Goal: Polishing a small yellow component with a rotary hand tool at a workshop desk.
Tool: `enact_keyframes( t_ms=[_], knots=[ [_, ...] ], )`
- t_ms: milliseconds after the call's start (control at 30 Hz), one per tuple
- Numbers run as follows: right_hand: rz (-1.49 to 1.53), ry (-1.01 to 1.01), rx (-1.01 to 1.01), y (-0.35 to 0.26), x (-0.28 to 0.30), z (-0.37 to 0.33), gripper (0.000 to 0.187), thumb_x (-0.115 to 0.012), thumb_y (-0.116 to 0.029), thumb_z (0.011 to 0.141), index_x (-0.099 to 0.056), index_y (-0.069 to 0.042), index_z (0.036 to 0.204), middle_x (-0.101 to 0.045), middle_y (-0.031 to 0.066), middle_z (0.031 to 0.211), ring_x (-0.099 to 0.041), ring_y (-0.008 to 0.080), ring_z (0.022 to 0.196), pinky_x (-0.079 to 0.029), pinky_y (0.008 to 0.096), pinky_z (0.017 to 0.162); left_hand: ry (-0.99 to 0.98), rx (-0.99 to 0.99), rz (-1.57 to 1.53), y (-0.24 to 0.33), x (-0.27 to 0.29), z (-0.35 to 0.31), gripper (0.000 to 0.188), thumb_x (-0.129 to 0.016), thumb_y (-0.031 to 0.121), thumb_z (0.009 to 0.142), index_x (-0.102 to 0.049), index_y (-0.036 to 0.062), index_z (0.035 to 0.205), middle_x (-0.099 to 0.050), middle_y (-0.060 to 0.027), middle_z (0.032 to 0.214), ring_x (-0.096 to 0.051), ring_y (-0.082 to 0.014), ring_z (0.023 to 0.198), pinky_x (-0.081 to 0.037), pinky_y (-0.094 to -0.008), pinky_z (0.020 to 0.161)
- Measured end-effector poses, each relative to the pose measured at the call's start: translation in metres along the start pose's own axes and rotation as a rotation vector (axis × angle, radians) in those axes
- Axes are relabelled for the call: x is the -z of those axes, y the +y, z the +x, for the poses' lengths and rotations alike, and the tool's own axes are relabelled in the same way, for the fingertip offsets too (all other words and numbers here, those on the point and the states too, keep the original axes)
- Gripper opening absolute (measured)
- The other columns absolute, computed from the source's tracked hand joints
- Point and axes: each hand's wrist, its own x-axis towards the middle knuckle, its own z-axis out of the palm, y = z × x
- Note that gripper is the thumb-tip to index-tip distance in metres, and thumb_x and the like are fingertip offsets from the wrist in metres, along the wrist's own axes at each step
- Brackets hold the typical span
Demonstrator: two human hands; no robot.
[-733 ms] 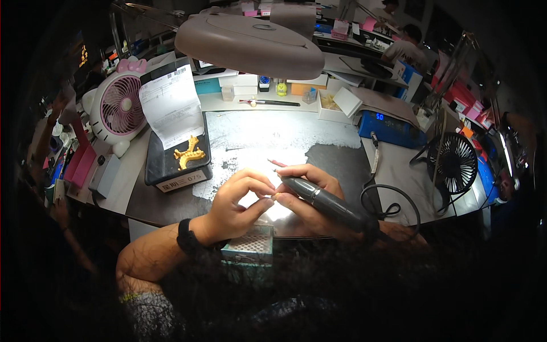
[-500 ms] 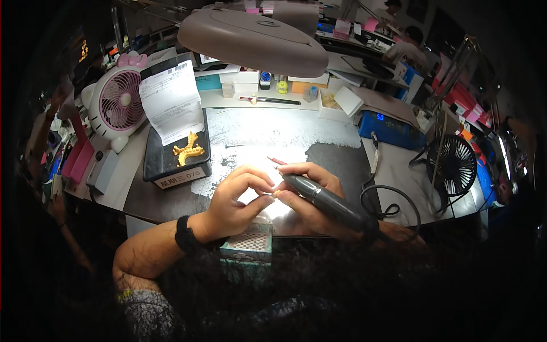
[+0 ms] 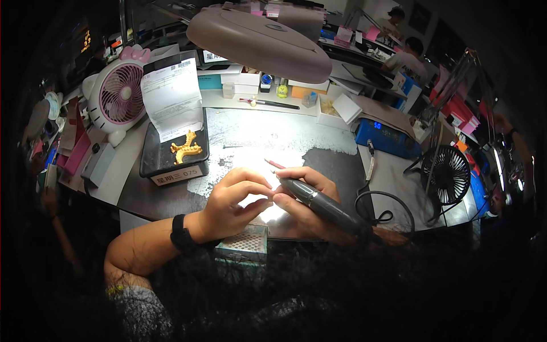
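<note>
Over the brightly lit middle of the bench, my right hand [image 3: 301, 215] is wrapped round a dark grey rotary handpiece [image 3: 326, 207], its tip slanting up and left. My left hand [image 3: 231, 200] meets it with thumb and fingers bent into a pinch. Whatever lies between those fingertips is too small and glare-washed to name. A thin reddish stick [image 3: 273, 163] shows just beyond the handpiece's tip. To the left stands a black tray [image 3: 149, 149] holding yellow pieces shaped like a dental arch [image 3: 186, 149]. A printed sheet [image 3: 171, 102] leans upright at its back.
A lamp head [image 3: 259, 44] hangs above the bench. A blue control unit [image 3: 383, 138] with a lit display and looped cable stands right, near a black fan [image 3: 446, 174]. A pink-and-white fan [image 3: 121, 96] is at left. Below my hands sits a perforated box [image 3: 242, 245].
The whole view has shifted slightly. My left thumb and fingers have moved a little against the right hand's fingertips. The handpiece stays in my right hand.
</note>
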Motion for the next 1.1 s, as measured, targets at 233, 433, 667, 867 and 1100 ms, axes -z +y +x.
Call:
enact_keyframes(
  t_ms=[233,433,667,867,1100],
  knots=[
    [0.012,0.004,0.041,-0.002,-0.003,0.001,0.034,-0.071,-0.003,0.088,-0.060,0.003,0.119,-0.072,0.0078,0.082,-0.069,0.0109,0.083,-0.040,0.0388,0.113,-0.016,-0.022,0.041,0.002,0.003,0.002,0.027,-0.081,-0.001,0.077,-0.068,0.0064,0.100,-0.065,-0.0076,0.100,-0.064,-0.0245,0.092,-0.051,-0.0348,0.079],
    [0.027,-0.016,0.073,-0.003,-0.002,0.001,0.033,-0.070,-0.001,0.088,-0.059,0.002,0.119,-0.072,0.0072,0.083,-0.070,0.0119,0.081,-0.038,0.0404,0.115,-0.004,-0.059,0.015,-0.002,0.002,-0.001,0.031,-0.084,-0.003,0.074,-0.067,0.0053,0.098,-0.066,-0.0089,0.101,-0.064,-0.0226,0.091,-0.050,-0.0321,0.077],
    [0.048,0.001,0.012,-0.006,-0.004,-0.003,0.035,-0.071,0.001,0.089,-0.059,0.001,0.121,-0.073,0.0081,0.090,-0.071,0.0133,0.086,-0.053,0.0290,0.091,0.001,-0.060,-0.015,-0.001,0.001,0.000,0.030,-0.082,-0.002,0.076,-0.065,0.0075,0.098,-0.065,-0.0071,0.101,-0.064,-0.0239,0.092,-0.051,-0.0344,0.079],
    [0.074,0.008,0.022,-0.003,-0.005,-0.004,0.035,-0.071,0.000,0.089,-0.059,0.000,0.121,-0.073,0.0090,0.090,-0.071,0.0132,0.087,-0.055,0.0265,0.085,0.006,-0.063,-0.029,-0.001,0.001,0.000,0.030,-0.082,-0.002,0.076,-0.065,0.0079,0.098,-0.065,-0.0072,0.101,-0.064,-0.0238,0.091,-0.051,-0.0343,0.079],
    [0.048,0.009,0.089,0.001,-0.005,-0.004,0.035,-0.072,0.000,0.089,-0.059,0.000,0.121,-0.073,0.0096,0.092,-0.071,0.0131,0.087,-0.056,0.0256,0.080,0.006,-0.053,-0.029,-0.001,0.001,-0.001,0.029,-0.082,-0.002,0.075,-0.065,0.0084,0.097,-0.065,-0.0069,0.101,-0.064,-0.0238,0.091,-0.051,-0.0346,0.079]
  ],
)
